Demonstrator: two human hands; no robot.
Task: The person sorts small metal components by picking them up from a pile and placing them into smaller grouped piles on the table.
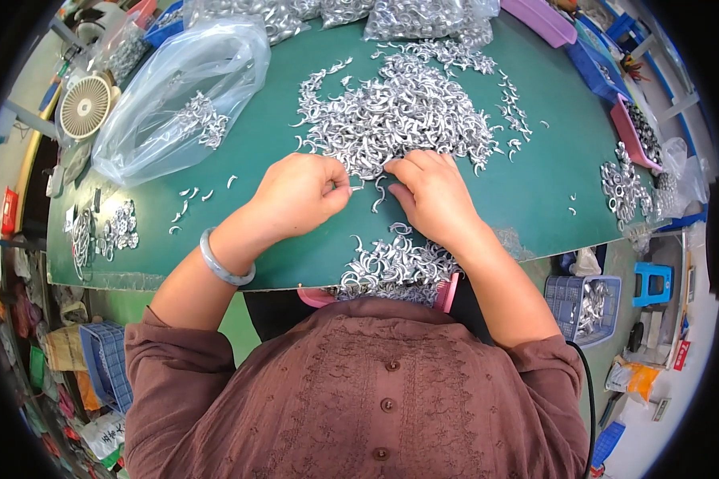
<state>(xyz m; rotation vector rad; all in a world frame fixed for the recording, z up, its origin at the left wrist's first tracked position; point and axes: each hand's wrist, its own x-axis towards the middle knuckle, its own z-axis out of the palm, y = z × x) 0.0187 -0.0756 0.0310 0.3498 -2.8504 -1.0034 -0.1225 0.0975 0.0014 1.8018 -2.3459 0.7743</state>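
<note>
Metal pieces (403, 112), curved and silvery: main heap mid-table, just beyond both hands. From my remote view, left hand (299, 191) has thumb and forefinger pinching one small piece; right hand (439, 195) has thumb apart from fingers, fingertips on the heap's near edge. I judge the heap sits there for easy reach. Smaller pile at the near edge, above a pink tub (315, 298) of similar pieces; probably the tub catches spills. Far left, clear bag (128, 152): a small cluster inside. Far side, bulging bags (427, 20). Right floor, blue basket (559, 323): silvery parts.

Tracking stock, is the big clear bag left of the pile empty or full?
Partly filled: a small heap of silvery pieces shows in the clear bag.
</note>
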